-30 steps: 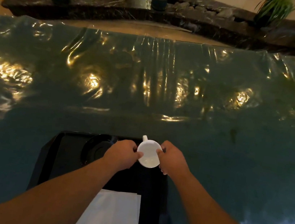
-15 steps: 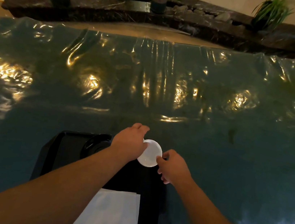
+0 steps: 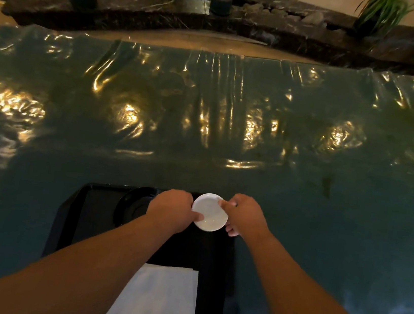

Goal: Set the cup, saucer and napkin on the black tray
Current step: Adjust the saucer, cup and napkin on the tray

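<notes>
Bench (image 3: 323, 226): covered in wrinkled clear plastic that throws back warm glints; it carries the black tray at its near edge.
Black tray (image 3: 81, 208): the landmark for all that follows; only its left rim and far-left corner show clearly, the rest blends into the dim light.
Napkin (image 3: 162, 294): white, folded flat, lying on the tray's near end; this part looks done.
Saucer (image 3: 135, 205): dark and round, at the tray's far-left end, partly hidden behind the left wrist.
Cup (image 3: 209, 214): white, seen from above as a round bowl, over the tray's far-right end, just right of the saucer. No handle shows, and whether it rests on the tray or is lifted cannot be told.
Left hand (image 3: 173, 212): curled, thumb tip on the cup's left rim.
Right hand (image 3: 244, 216): fingertips (image 3: 224, 204) on the cup's far-right rim.
Grip: both hands pinch the cup between them, closed on its rim.
Step in hand: placing the cup, probably turning it.
Next move: likely carry it left onto the saucer, centred and level, then let go gently.
</notes>
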The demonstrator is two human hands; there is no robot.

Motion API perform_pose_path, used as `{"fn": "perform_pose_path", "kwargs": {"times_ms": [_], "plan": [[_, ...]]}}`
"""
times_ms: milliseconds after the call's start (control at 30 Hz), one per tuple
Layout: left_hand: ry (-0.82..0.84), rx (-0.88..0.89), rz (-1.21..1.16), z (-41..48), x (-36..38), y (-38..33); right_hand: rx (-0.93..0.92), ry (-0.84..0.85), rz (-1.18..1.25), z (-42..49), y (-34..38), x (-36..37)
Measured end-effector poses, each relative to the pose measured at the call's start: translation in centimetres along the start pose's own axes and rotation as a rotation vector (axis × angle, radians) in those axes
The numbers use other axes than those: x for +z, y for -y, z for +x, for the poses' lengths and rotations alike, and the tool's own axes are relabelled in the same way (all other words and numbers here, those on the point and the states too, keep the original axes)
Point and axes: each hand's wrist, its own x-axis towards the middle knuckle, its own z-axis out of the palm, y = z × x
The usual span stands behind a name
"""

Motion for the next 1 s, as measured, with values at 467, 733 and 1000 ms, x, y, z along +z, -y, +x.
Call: {"fn": "perform_pose_path", "kwargs": {"times_ms": [467,733,1000], "plan": [[0.001,0.051,-0.171,1.8,-0.9,0.3,0.076,0.093,0.145,-1.8,-1.7,0.8],[-0.030,-0.034,-0.287,0.9,1.2,1.5,0.049,0.077,0.069,-0.4,0.0,-0.4],[0.068,-0.016,-0.214,1.0,0.7,1.1,-0.046,-0.085,-0.115,-0.7,0.7,0.1]]}}
